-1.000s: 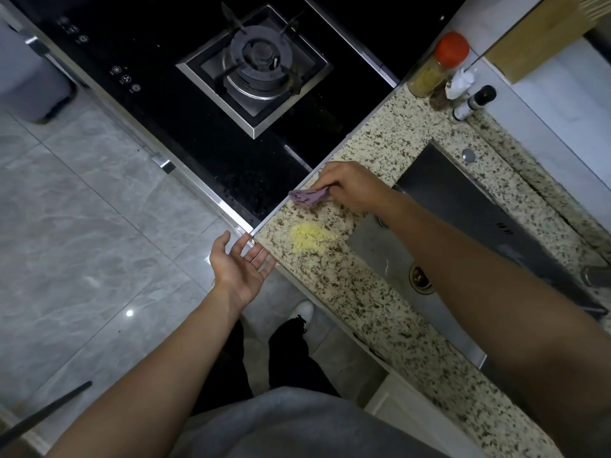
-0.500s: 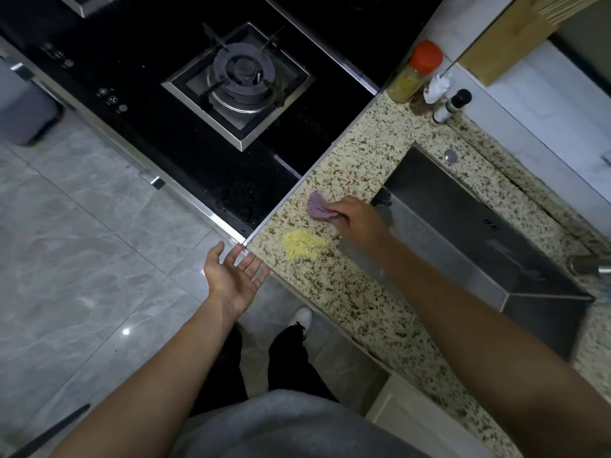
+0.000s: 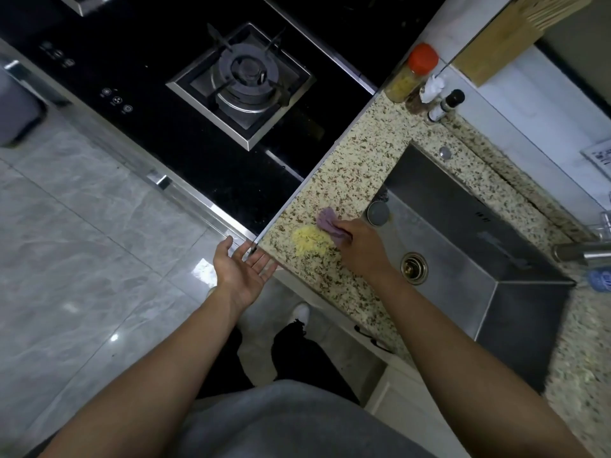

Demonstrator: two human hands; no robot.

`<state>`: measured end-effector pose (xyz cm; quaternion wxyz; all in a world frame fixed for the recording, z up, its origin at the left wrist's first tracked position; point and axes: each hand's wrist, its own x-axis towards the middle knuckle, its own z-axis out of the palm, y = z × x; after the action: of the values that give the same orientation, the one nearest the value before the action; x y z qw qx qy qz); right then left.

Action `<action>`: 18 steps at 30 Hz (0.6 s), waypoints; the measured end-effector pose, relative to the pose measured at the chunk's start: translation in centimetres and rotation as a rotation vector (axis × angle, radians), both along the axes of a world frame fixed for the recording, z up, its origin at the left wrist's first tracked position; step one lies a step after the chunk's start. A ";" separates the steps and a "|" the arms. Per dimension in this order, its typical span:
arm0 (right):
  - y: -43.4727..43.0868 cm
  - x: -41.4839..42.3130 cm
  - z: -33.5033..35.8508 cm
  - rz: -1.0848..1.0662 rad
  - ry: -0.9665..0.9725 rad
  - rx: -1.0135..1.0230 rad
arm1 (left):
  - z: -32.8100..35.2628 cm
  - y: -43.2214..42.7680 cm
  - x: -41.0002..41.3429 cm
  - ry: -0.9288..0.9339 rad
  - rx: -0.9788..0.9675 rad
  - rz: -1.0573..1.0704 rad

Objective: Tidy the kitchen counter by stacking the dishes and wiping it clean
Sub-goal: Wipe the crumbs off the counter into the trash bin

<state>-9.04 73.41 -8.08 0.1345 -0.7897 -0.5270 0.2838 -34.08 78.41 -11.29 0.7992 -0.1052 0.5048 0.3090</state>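
Right hand (image 3: 358,247) pinched a purple cloth (image 3: 328,226) on the counter (image 3: 350,166), cloth touching the yellow crumbs (image 3: 309,243) just left of the grip. Left hand (image 3: 243,269) held flat, palm up, empty, at the counter edge below the crumbs.

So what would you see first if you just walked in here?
Probably the small pile of yellow crumbs on the speckled stone counter, near its front edge. The right hand presses a crumpled purple cloth right beside it, while the left hand waits open, palm up, below the counter's corner.
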 end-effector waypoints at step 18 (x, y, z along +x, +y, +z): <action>0.1 -1.1 -1.1 -0.113 0.152 0.110 | -3.8 -22.6 -9.8 0.354 -0.186 0.427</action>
<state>-10.13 73.49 -9.16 0.2331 -0.7857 -0.4848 0.3054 -43.89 55.81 -15.09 0.6026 -0.2265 0.6289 0.4360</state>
